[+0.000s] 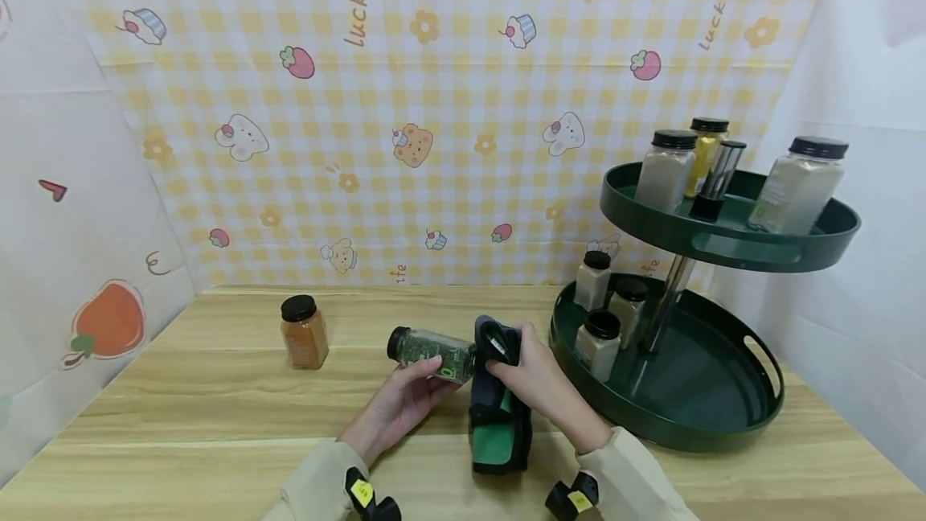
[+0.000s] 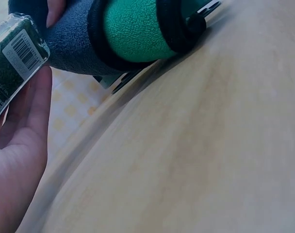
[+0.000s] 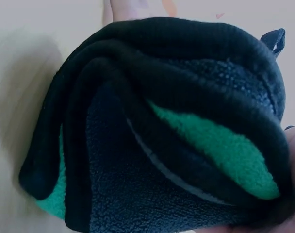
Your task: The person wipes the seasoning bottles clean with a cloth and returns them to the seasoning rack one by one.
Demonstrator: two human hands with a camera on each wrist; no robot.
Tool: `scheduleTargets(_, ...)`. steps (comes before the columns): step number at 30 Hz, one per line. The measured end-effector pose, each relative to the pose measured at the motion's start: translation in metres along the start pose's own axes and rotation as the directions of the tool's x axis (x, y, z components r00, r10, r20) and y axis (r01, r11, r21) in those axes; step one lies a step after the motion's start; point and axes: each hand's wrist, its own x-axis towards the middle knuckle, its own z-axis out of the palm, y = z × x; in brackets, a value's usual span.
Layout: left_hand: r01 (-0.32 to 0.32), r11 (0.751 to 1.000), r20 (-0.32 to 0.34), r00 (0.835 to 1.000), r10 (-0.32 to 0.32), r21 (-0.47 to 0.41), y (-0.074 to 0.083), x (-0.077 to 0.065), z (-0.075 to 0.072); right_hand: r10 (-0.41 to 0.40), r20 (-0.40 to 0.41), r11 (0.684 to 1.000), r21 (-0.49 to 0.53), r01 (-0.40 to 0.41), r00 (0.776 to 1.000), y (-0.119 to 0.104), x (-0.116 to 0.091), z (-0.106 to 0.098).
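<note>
My left hand (image 1: 405,407) grips a glass spice jar (image 1: 434,348) of dried green herbs. The jar lies nearly level, its black lid to the left and its base against or close beside a folded cloth. A barcode label (image 2: 23,53) on the jar shows in the left wrist view. In my right hand (image 1: 538,376) is that cloth (image 1: 493,445), dark blue-grey and green with black edging, held by its upper part. The right wrist view is mostly filled by the cloth's folded layers (image 3: 138,160), which hide most of the right fingers.
On the left of the wooden table (image 1: 217,424) stands a jar of orange spice (image 1: 305,336) with a black lid. A two-tier dark green turntable rack (image 1: 694,436) occupies the right side. Several jars stand on its upper tray (image 1: 731,244) and three on the lower one.
</note>
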Motion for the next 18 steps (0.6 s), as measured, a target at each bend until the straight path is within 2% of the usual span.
scheduleTargets(11,-0.011,1.0,-0.025,1.0,0.01,-0.01,-0.001,0.0,-0.001,-0.071,-0.006,0.997,0.024,0.071,0.997,-0.022,-0.016,-0.003)
scheduleTargets(18,-0.014,0.999,-0.038,0.999,0.013,-0.035,-0.001,0.0,-0.001,-0.065,-0.02,0.998,-0.003,0.065,0.998,-0.016,-0.012,0.002)
